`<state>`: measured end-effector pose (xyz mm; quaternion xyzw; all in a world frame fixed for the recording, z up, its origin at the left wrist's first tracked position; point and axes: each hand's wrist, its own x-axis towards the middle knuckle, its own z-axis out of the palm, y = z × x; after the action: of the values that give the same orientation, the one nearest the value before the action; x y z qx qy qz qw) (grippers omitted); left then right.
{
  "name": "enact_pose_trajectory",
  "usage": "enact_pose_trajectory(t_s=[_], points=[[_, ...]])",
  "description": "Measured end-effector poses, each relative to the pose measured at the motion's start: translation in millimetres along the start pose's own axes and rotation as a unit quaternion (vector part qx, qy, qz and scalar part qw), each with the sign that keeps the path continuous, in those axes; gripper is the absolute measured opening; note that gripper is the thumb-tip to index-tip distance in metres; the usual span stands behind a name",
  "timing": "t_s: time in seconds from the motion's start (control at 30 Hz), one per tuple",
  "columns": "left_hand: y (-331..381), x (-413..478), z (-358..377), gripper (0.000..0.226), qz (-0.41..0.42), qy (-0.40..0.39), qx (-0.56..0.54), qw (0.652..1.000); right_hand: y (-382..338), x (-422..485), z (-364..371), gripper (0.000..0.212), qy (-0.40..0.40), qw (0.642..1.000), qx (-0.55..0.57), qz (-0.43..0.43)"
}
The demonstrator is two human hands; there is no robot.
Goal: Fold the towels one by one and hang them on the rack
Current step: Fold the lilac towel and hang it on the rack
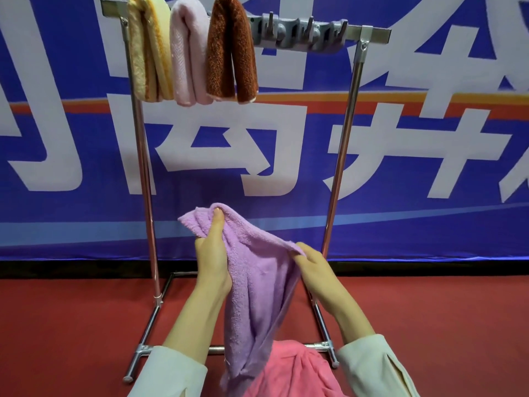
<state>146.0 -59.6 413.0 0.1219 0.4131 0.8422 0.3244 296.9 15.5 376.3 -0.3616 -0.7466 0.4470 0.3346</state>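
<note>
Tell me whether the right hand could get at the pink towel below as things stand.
Probably not yet: the right hand grips the purple towel, which hangs in front of the pink towel. Freed, nothing else blocks it.

blue banner [86,167] with white characters, red floor [71,325]

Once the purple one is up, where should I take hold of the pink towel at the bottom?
Judging from its pose, take the crumpled pink terry towel by its raised top fold, coming from above on the right. It lies bunched low in front of the metal rack, and the hanging lilac terry towel drapes over its left side. No clean corner shows, so find one after lifting.
</note>
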Motion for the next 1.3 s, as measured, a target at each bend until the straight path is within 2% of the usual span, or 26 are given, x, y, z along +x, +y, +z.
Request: enact_pose_trajectory(t_s=[0.07,0.13,0.2,0.27,0.4,0.47,0.53,0.63,0.7,0.83,1.0,1.07,1.1,1.17,1.2,1.3], points=[[-7,1,-1,0.037,-0.020,0.000,0.054,0.998,-10,-3,-2,0.023,0.020,0.992,0.127,-0.009],[-18,-1,-1,0.050,-0.042,-0.009,0.117,0.992,-18,-5,-3,0.021,0.050,0.979,0.199,-0.011],[-27,-8,3,0.053,-0.075,-0.041,0.134,0.987,-22,-4,-4,0.019,0.084,0.973,0.212,-0.024],[-32,-16,10,0.047,-0.125,-0.085,0.115,0.982,-21,-4,-2,0.025,0.099,0.971,0.216,-0.036],[-31,-28,12,0.050,-0.205,-0.228,0.130,0.943,-21,-2,0,0.023,0.114,0.972,0.198,-0.055],[-28,-30,8,0.045,-0.193,-0.306,0.140,0.922,-22,0,1,0.022,0.126,0.972,0.189,-0.053],[-26,-33,6,0.027,-0.141,-0.343,0.208,0.905,-21,2,0,0.023,0.131,0.971,0.192,-0.054],[-27,-33,6,0.015,-0.073,-0.293,0.256,0.918,-16,3,-1,0.023,0.128,0.971,0.194,-0.058],[-27,-31,7,0.014,-0.051,-0.244,0.230,0.941,-13,3,0,0.020,0.109,0.971,0.202,-0.068],[-23,-31,11,0.012,-0.029,-0.203,0.152,0.967,-13,1,3,0.008,0.073,0.976,0.180,-0.102],[-13,-28,10,0.008,0.002,-0.172,0.096,0.980,-10,1,9,0.009,0.069,0.987,-0.025,-0.143],[-8,-26,10,0.007,0.011,-0.170,0.065,0.983,-6,3,12,0.020,0.052,0.980,-0.114,-0.152],[-6,-25,10,0.008,0.015,-0.169,0.045,0.984,-4,3,13,0.028,0.036,0.976,-0.155,-0.148],[0,-22,9,0.011,0.017,-0.176,0.005,0.984,3,5,15,0.024,0.020,0.975,-0.187,-0.116],[3,-21,8,0.012,0.019,-0.181,-0.008,0.983,6,6,15,0.019,0.027,0.978,-0.185,-0.094],[9,-18,6,0.014,0.025,-0.178,-0.022,0.983,10,9,14,0.027,0.069,0.989,-0.124,-0.034]])
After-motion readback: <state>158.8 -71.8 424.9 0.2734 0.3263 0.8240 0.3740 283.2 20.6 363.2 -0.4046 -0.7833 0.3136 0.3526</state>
